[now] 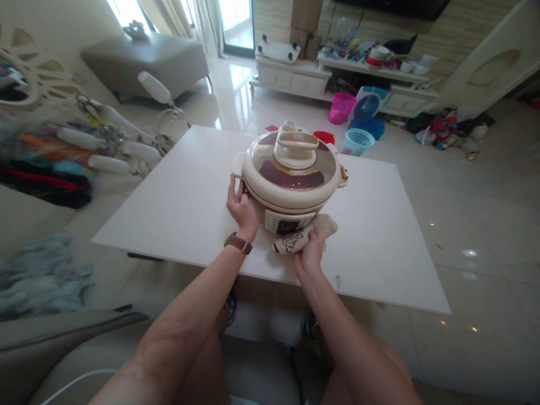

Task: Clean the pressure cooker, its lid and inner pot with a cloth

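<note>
A cream electric cooker (291,197) stands on the white table, its lid with a clear window and raised handle in place. Dark red-brown shapes show through the window. At the cooker's left side, my left hand (243,211) grips beneath the side handle (238,165), with some fingertips hidden. My right hand (311,250) is closed round a beige cloth (324,226) with a dark printed pattern. That cloth rests against the lower front of the cooker, just below its control panel (289,225).
The white table (169,214) reaches out on both sides of the cooker. A blue basket (358,142) and a pink bin (341,107) stand on the floor beyond it. To the left is a lamp with white shades (154,87). A grey sofa (84,349) lies below me.
</note>
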{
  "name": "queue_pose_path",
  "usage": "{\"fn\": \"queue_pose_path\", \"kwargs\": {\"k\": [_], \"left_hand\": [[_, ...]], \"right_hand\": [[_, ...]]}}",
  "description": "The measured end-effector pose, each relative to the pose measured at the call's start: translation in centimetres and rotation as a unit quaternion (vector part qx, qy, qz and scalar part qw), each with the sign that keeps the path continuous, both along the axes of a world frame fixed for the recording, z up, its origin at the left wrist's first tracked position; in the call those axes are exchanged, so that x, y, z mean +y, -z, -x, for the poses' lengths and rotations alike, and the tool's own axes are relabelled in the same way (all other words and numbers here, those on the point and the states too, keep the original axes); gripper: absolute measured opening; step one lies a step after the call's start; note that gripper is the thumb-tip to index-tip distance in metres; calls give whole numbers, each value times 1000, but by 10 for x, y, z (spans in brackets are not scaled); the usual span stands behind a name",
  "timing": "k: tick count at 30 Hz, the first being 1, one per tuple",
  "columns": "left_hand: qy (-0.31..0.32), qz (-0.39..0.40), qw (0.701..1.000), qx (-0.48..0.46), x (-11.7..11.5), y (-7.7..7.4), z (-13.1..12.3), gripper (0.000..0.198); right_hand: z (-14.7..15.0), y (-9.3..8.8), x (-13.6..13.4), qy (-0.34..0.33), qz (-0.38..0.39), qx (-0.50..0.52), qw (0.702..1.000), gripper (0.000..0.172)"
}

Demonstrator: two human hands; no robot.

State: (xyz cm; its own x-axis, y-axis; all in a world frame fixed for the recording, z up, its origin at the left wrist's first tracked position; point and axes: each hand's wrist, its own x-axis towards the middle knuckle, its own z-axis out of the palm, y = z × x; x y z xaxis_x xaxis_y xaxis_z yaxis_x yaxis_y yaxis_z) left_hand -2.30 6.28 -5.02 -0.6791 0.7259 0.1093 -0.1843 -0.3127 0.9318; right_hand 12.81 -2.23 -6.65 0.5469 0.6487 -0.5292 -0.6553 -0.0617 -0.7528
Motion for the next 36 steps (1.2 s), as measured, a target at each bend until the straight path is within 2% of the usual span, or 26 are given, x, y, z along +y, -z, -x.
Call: {"fn": "queue_pose_path", "kwargs": {"k": [5, 10, 14, 20, 24, 32, 36], "left_hand": [[-12, -14, 1000, -8, -1, -3, -3, 78], [-14, -21, 1000, -7, -2, -6, -4, 76], [-9, -28, 1000, -7, -2, -5, -4, 74], [-5, -18, 1000, -2, -2, -5, -4, 75], [9, -10, 1000, 6, -3, -5, -2, 76], [3, -2, 1000, 22, -5, -6, -3, 79], [-1, -4, 1000, 25, -3, -5, -4, 77]], "right_hand": [[9, 16, -17, -32, 0, 11, 999, 34], [4, 15, -2, -19, 15, 25, 999, 29], [16, 2, -11, 9, 6, 37, 999, 30], [32, -39, -48, -17, -48, 39, 998, 44], [24, -53, -45, -18, -35, 41, 998, 42], [11, -29, -29, -3, 12, 51, 999, 28], [6, -24, -23, -15, 36, 69, 997, 22]]}}
